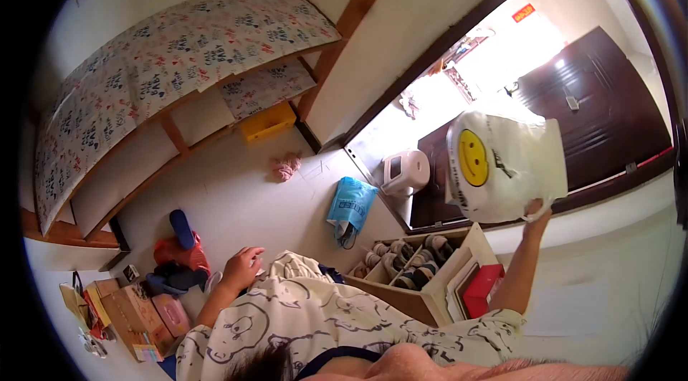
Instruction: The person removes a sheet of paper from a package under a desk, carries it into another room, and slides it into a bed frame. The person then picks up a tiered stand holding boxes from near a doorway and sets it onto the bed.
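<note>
A white plastic bag [527, 159] with a yellow smiley face hangs from my right hand [534, 212], whose fingers are closed on its handle. It is held out to the right, in front of the dark brown door; its contents are hidden. My left hand [244, 268] is low in front of my body, beside my patterned shirt [315, 316]. Its fingers are loosely bent and apart, and nothing shows in them. Beneath the bag stands an open wooden shoe cabinet [430, 302] with several shoes [416, 263] in it.
The dark door [595, 94] stands open into a bright room. A pinkish stool [405, 173] is by the threshold. On the floor lie a blue bag [351, 205], a crumpled pink cloth [287, 166] and slippers [183, 229]. Cardboard boxes [136, 316] are at lower left, below a paper-covered shelf [179, 58].
</note>
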`<state>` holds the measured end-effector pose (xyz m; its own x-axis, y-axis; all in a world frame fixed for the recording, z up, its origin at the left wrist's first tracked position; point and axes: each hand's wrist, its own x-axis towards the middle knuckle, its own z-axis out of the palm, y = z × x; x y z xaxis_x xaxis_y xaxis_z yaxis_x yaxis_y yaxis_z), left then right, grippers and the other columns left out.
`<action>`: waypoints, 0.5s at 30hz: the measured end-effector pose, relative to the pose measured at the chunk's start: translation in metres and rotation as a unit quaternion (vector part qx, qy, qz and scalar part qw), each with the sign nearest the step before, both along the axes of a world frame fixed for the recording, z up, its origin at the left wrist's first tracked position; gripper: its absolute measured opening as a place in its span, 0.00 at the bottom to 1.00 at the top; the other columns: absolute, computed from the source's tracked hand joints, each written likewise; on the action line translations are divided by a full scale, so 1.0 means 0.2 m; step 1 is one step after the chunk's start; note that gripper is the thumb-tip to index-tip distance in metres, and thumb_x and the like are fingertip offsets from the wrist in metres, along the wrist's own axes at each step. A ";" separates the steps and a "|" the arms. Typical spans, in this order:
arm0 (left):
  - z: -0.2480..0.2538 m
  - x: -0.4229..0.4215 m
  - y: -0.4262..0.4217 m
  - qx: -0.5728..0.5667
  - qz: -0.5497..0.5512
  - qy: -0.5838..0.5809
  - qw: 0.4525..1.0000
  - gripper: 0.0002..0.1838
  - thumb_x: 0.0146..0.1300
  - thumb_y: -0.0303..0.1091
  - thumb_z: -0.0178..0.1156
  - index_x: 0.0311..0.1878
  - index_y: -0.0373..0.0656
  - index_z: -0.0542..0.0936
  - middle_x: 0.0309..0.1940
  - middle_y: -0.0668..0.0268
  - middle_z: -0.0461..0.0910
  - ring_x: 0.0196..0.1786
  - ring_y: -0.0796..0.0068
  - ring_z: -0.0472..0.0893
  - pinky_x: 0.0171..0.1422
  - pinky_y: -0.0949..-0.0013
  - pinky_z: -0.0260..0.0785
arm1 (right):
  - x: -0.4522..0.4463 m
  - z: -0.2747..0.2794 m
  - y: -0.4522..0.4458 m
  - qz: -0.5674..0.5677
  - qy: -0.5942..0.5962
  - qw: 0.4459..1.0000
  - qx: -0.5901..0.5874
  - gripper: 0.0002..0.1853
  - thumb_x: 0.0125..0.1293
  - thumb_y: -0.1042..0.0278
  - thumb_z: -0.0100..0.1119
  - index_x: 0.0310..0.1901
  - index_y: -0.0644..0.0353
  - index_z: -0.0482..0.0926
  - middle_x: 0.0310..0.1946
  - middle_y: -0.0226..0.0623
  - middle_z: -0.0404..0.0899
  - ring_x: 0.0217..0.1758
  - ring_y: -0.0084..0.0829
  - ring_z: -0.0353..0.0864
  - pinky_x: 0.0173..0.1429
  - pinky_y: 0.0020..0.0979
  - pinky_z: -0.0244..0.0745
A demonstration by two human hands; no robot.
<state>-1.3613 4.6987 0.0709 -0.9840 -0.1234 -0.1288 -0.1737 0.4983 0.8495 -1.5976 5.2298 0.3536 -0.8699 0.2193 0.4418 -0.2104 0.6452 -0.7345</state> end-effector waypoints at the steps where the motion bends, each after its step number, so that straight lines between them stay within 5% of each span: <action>1: 0.00 0.01 -0.08 0.003 0.008 0.000 1.000 0.12 0.50 0.31 0.51 0.40 0.43 0.73 0.36 0.61 0.74 0.37 0.64 0.75 0.40 0.67 0.67 | -0.05 -0.03 -0.17 -0.024 -0.003 0.999 -0.028 0.10 0.54 0.65 0.47 0.29 0.65 0.69 0.21 0.28 0.66 0.24 0.19 0.62 0.28 0.21 0.60; 3: 0.02 0.06 -0.18 -0.018 0.032 -0.001 0.999 0.12 0.51 0.29 0.51 0.40 0.41 0.73 0.35 0.59 0.74 0.35 0.66 0.75 0.40 0.69 0.67 | -0.10 -0.09 -0.43 -0.002 -0.005 1.000 -0.012 0.13 0.54 0.66 0.47 0.35 0.69 0.70 0.25 0.31 0.70 0.28 0.22 0.66 0.31 0.23 0.62; 10: 0.02 0.20 -0.51 -0.085 0.137 0.086 0.983 0.13 0.49 0.28 0.53 0.40 0.41 0.71 0.33 0.58 0.74 0.33 0.64 0.75 0.36 0.68 0.67 | -0.47 -0.30 -1.03 0.158 -0.025 0.985 -0.059 0.11 0.55 0.66 0.49 0.34 0.67 0.72 0.25 0.25 0.69 0.28 0.16 0.66 0.31 0.19 0.61; 15: -0.10 0.18 -0.65 -0.031 0.236 0.002 0.971 0.11 0.51 0.29 0.52 0.40 0.43 0.72 0.31 0.57 0.74 0.33 0.61 0.74 0.36 0.67 0.66 | -0.79 -0.32 -1.61 0.219 -0.001 0.969 -0.113 0.07 0.56 0.70 0.48 0.30 0.64 0.73 0.23 0.23 0.68 0.26 0.14 0.65 0.29 0.17 0.60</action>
